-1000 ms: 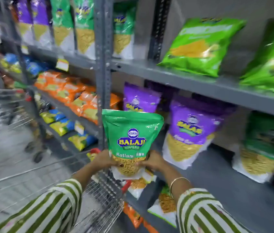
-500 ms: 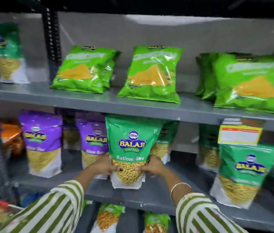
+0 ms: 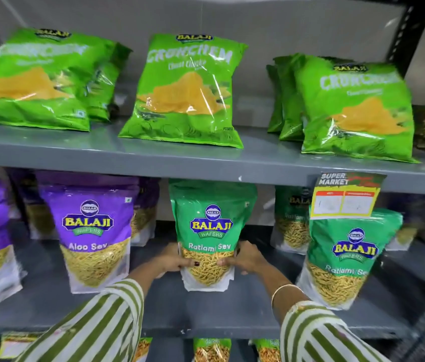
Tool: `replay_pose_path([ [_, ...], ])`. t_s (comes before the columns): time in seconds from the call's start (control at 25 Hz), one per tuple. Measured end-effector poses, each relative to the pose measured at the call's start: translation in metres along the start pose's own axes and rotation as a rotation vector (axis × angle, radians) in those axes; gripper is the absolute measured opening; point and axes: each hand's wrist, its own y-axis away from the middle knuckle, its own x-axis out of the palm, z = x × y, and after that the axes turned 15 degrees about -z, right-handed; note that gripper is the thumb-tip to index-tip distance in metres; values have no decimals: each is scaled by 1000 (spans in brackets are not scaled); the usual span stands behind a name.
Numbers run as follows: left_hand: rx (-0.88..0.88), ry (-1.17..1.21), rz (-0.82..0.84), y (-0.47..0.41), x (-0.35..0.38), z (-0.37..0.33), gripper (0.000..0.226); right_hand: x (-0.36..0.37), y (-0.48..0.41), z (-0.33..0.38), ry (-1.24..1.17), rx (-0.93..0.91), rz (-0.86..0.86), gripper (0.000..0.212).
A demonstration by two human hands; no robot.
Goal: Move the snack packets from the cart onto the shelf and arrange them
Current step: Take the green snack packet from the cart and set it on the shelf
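The Ratlami Sev packet [image 3: 210,231], pinched low between the left hand [image 3: 172,262] and right hand [image 3: 245,259], stands on the shelf [image 3: 206,309] and may topple forward if released unsettled.

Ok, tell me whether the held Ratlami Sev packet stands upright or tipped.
Upright: the Ratlami Sev packet stands on the middle shelf, label level, both hands gripping its sides.

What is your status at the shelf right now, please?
Left hand and right hand both gripping the Ratlami Sev packet. Packet upright on the middle shelf, between the Aloo Sev packet and another Ratlami Sev. Nothing blocking.
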Motion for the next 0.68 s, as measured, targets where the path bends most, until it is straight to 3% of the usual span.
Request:
replay_pose_path([
  [0.24, 25, 57, -34, 8, 7, 2, 49, 6, 2, -17, -153, 12, -11, 62],
  [0.36, 15, 100, -54, 13, 10, 16, 57, 15, 10, -31, -243, 55, -5, 77],
  [0.48, -27, 3, -151, 19, 20, 34, 62, 32, 13, -42, -291, 65, 12, 77],
  [0.6, -44, -33, -246, 29, 35, 34, 53, 46, 14, -51, -331, 53, -29, 92],
  [0.68, -40, -62, -287, 36, 39, 31, 49, 48, 20, -54, -323, 47, -65, 90],
])
